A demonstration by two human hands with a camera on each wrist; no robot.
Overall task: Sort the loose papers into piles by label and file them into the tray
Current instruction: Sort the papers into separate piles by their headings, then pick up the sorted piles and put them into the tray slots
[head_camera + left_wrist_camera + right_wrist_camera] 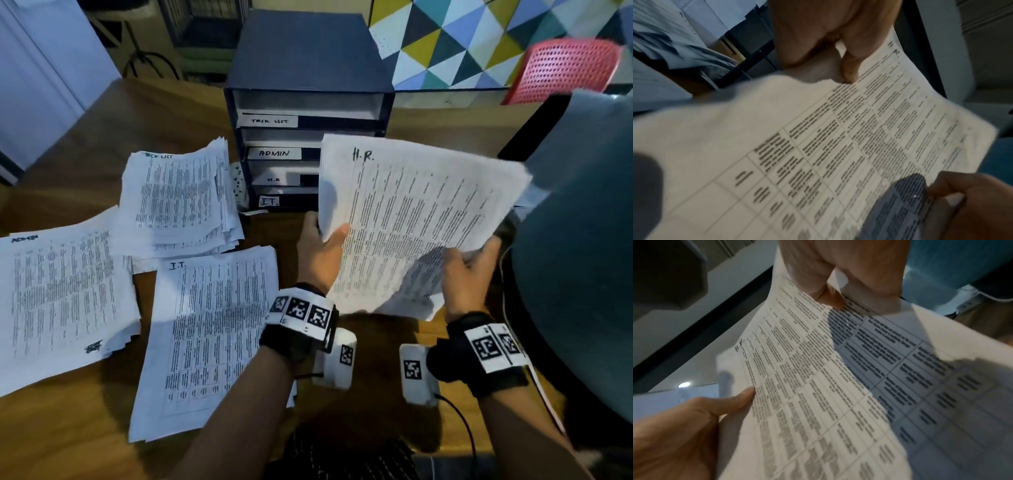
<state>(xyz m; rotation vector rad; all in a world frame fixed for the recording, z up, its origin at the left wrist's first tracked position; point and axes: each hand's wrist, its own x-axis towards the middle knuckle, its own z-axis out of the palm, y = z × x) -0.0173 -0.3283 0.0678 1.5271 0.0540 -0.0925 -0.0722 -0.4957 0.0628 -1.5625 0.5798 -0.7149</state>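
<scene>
Gripping a stack of papers headed "H.R." [418, 219], both hands held it raised above the wooden desk [113, 113], just in front of the filing tray [308, 68]. The left hand [320, 255] had its thumb curled over the stack's left edge with the fingers behind the sheets; the right hand [471, 274] pinched the lower right edge, thumb on top. In the left wrist view the left thumb [851, 68] pressed down on the printed face of the top sheet; in the right wrist view the right hand [849, 272] closed on the same stack from above. The tray stood at the back of the desk, dark blue, with four slots labelled from top to bottom "TASK LIST" [270, 121], "ADMIN" [274, 153], "H.R" [274, 179] and "I.T." [269, 201]; the raised stack hid the right side of the lower slots. Three other piles lay flat on the desk to the left: a fanned pile [178, 202] nearest the tray, its heading too blurred to read with confidence, an "ADMIN" pile [61, 301] at the far left, and an "I.T." pile [209, 329] nearest the person. A red perforated chair [565, 68] stood beyond the desk at right.
</scene>
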